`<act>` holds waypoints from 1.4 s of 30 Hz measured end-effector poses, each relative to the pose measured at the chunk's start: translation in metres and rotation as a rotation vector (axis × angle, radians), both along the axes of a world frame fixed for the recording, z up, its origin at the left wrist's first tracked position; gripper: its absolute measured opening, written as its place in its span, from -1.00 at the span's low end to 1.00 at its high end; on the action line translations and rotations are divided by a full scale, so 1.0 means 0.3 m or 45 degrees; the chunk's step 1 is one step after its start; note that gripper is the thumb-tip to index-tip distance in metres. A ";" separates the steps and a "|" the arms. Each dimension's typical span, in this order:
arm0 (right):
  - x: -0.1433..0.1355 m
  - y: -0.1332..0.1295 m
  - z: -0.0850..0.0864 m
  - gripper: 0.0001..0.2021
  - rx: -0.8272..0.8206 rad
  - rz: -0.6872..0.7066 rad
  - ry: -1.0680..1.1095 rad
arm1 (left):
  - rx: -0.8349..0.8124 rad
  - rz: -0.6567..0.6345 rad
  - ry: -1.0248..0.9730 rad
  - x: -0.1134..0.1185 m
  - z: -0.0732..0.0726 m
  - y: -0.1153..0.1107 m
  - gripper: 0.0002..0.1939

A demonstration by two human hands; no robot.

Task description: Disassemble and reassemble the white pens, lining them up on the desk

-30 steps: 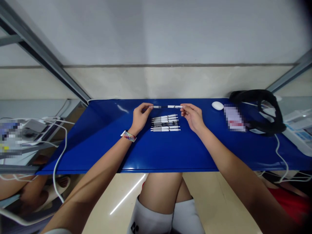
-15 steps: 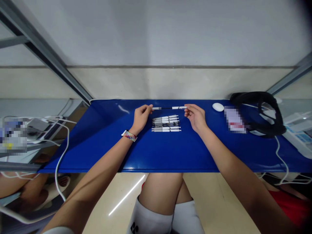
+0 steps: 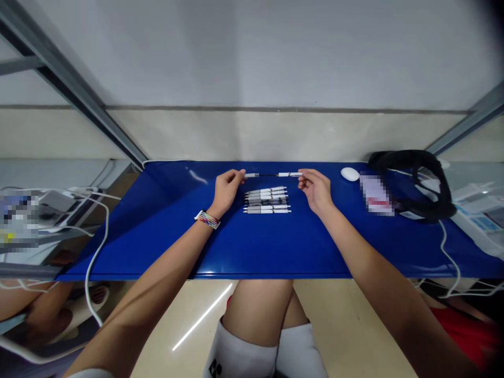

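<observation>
Above the blue tabletop point(image 3: 165, 236), a pen lies pulled apart in a level line between my two hands. My left hand point(image 3: 227, 190) pinches the grey-tipped front barrel point(image 3: 252, 175) by its left end. Across the gap runs the thin dark refill point(image 3: 268, 175). Thumb and fingers of my right hand point(image 3: 316, 190) are closed on the white rear barrel point(image 3: 289, 174), which has a clip. Just below, several white and grey pens point(image 3: 268, 209) rest side by side on the table, tips to the left; a darker one is among them.
To the right are a white egg-shaped object point(image 3: 350, 174), a blurred-out packet point(image 3: 376, 194) and a black strap-like headset point(image 3: 443, 181). White cables point(image 3: 96, 252) hang at the table's left side. Metal posts point(image 3: 79, 89) frame the table, with a wall behind.
The view has shifted very slightly. Both hands keep the same grip on the pen parts, and the gap between the barrels looks about the same.
</observation>
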State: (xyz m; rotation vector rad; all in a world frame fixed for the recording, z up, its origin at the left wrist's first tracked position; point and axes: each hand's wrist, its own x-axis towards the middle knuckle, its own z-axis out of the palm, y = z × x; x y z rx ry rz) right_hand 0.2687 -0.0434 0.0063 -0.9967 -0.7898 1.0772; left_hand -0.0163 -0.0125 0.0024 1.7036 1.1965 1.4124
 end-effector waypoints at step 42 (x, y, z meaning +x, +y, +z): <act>-0.011 -0.003 0.008 -0.86 -0.034 0.004 0.005 | -0.002 -0.014 0.033 0.006 0.018 -0.012 -0.51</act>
